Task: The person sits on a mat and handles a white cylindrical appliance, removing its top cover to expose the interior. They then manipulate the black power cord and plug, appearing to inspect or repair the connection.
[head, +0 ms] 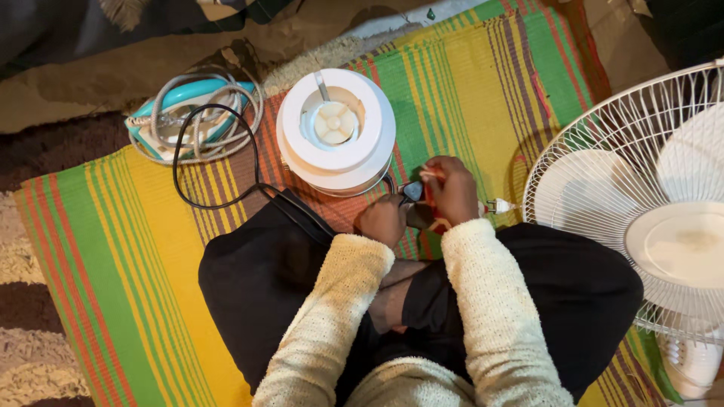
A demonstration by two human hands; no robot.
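The right hand [455, 190] is closed around a red-handled tool [431, 197], likely a screwdriver, its tip at a small dark plug [412, 191] that the left hand [381, 219] pinches, both just above the lap. This looks like the plug being opened or tightened; the next turn calls for a steady grip. At ten o'clock stands a round white appliance base [335, 130], its black cord [219, 169] looping toward a teal iron [192, 117]. At three o'clock, a white fan [648, 203]. No packages, labels or signs show on the striped mat [121, 256].
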